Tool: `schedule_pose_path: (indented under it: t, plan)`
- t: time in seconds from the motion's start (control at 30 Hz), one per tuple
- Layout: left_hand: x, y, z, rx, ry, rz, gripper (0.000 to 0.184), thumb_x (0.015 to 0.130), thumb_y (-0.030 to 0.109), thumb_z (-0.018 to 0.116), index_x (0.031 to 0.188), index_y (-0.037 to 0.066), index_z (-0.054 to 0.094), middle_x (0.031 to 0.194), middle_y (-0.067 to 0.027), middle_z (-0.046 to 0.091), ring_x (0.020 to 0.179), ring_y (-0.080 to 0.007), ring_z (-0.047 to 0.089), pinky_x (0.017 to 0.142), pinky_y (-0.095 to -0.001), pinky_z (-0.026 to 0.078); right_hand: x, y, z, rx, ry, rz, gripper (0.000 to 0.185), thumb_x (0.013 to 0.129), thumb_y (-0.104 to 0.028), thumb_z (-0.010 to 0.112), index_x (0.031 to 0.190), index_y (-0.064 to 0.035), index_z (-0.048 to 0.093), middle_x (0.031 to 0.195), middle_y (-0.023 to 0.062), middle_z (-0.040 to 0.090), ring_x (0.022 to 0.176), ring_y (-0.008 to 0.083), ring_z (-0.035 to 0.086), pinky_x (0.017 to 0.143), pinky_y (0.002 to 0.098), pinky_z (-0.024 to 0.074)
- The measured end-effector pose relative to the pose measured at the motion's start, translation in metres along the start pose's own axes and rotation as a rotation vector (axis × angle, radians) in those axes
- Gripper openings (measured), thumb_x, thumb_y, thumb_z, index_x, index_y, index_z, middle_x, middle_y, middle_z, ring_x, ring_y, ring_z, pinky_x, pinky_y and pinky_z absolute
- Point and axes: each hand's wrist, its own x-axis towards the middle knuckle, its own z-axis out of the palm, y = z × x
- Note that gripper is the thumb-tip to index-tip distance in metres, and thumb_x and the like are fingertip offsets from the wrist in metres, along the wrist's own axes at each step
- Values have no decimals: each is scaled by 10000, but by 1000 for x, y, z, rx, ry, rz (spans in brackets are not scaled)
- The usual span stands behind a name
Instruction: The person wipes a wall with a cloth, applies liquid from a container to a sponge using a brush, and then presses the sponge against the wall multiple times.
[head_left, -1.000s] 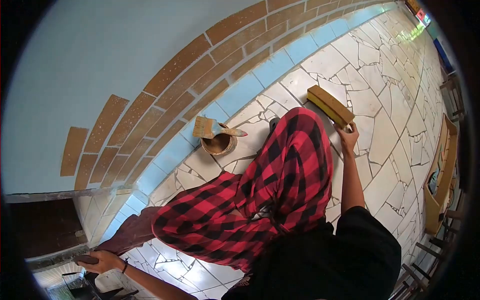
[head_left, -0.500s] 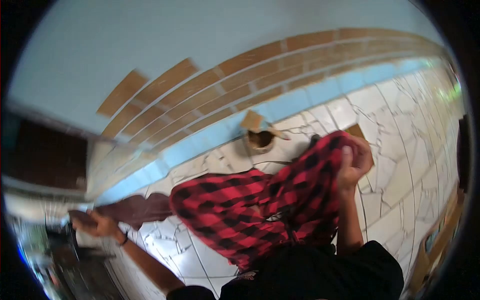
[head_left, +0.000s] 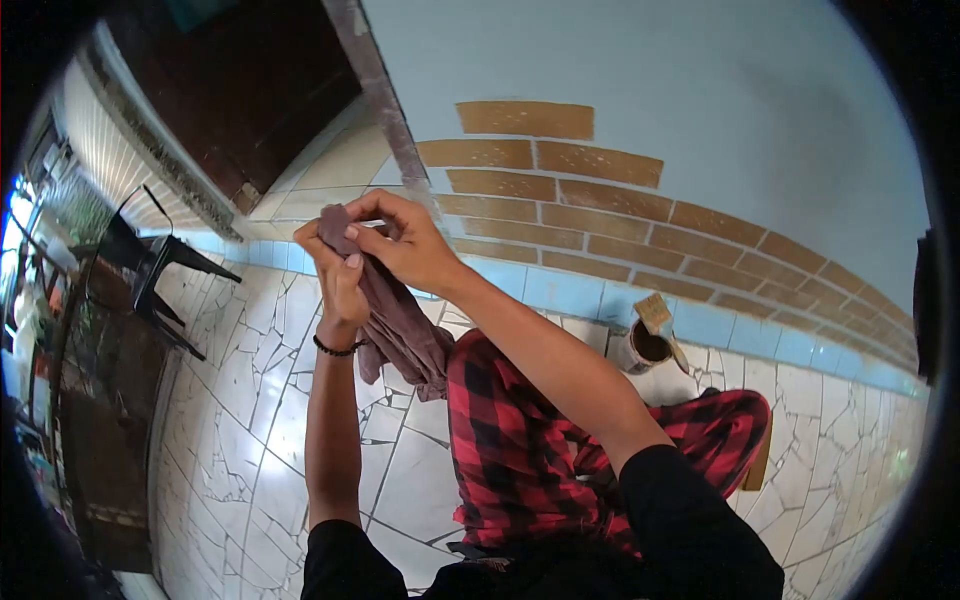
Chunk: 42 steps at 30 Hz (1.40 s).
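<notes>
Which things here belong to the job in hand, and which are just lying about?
Seemingly the job's:
brown cloth, in left hand and right hand;
brush, resting across the pot;
brick-patterned wall;
brown block, mostly hidden.

Seemingly just about:
black chair;
dark door.

Matt, wrinkled cloth (head_left: 400, 325) at left contrasts with glossy, smooth floor tiles (head_left: 420, 475), while speckled, matt brick shapes (head_left: 615, 198) meet a smooth wall (head_left: 720, 100), far right.

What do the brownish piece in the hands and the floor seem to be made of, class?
Brownish piece: probably fabric, dull-finished, since it hangs in soft folds. Floor: hard and glossy, perhaps ceramic or stone, judging by its bright reflections.
</notes>
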Motion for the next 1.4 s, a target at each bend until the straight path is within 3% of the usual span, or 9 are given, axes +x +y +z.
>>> schedule_pose_path:
  t: [0.33,0.5,0.63,0.8,0.97,1.1,1.2,1.3,1.4]
  plan:
    - [6,-6,15,-282,-218,-186,611,751,378,542,1191,-19,396,1055,-118,491,971,-179,490,878,-299,415,18,-28,-52,-301,-287,45,158,917,-118,751,881,-16,636,1257,72,577,1185,149,561,1010,357,449]
    - [-11,-8,42,-313,-99,-134,790,781,437,766,1296,-38,403,1191,-168,542,1115,-247,542,980,-370,459,26,-41,-55,86,3,242,130,970,-164,660,875,-85,618,1251,118,665,1149,197,599,1028,380,458]
    - [-88,-55,78,-91,-443,-385,1012,718,333,909,1503,-39,389,1358,-238,610,1278,-291,598,1090,-404,459,37,-60,-45,313,313,144,159,1039,-210,638,970,-91,556,1124,121,757,950,165,679,834,335,536]
    - [-83,-53,130,-334,-160,-548,528,850,71,717,1357,-16,594,1165,-193,728,1135,-258,682,1011,-353,498,31,-93,-68,-142,426,-79,211,1070,-301,610,1108,-109,532,1026,204,746,677,208,677,591,347,580]
    - [-24,3,153,-525,-111,-372,554,815,82,754,1335,-17,590,1189,-163,704,1086,-231,668,969,-360,510,42,-162,-100,-563,430,-323,213,1005,-120,696,1214,-94,663,972,133,718,767,180,643,691,298,543]
    - [-18,32,150,-240,-338,-299,649,759,119,835,1345,-21,594,1139,-152,741,1067,-203,690,968,-348,518,54,-203,-94,-808,346,-523,239,1049,-174,639,1234,-24,665,882,13,703,578,15,528,487,177,456]
    - [-40,15,169,-401,-388,-401,602,738,180,803,1294,19,637,1121,-254,733,1031,-366,735,892,-387,553,63,-213,-86,-1093,489,-670,191,1052,-145,627,1180,-14,679,847,9,688,577,13,508,477,177,413]
    - [-48,41,189,-527,-202,-463,540,748,110,749,1268,1,649,1046,-218,737,971,-283,729,895,-367,542,76,-216,-97,-1483,378,-810,188,1009,-61,631,1178,-19,700,891,42,691,613,50,539,536,213,437]
    - [-64,54,222,-784,-83,-536,439,769,64,697,1196,-29,649,958,-194,719,919,-211,693,878,-360,533,98,-200,-116,-1631,-129,-905,283,917,-21,676,1199,-36,697,958,94,692,713,123,586,597,274,467]
